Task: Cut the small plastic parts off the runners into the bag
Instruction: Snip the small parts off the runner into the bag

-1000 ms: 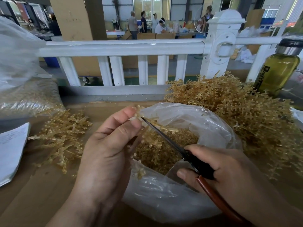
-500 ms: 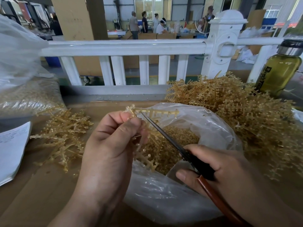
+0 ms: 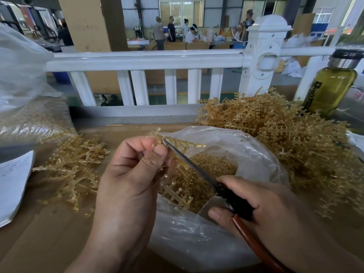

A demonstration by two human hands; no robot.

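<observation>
While left hand (image 3: 128, 180) pinches runner (image 3: 189, 144) over bag (image 3: 256, 154), right hand (image 3: 266, 209) grips scissors (image 3: 197, 168) w/ tip touching.

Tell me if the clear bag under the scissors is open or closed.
Open. The bag's mouth gapes upward, and the heap of cut parts inside shows directly through the opening, not through plastic.

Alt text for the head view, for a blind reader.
A left hand pinches a tan plastic runner over an open bag of cut parts while the right hand holds scissors to its top. A small pile of runners lies left of the bag, a big pile right, beside a bottle.
</observation>
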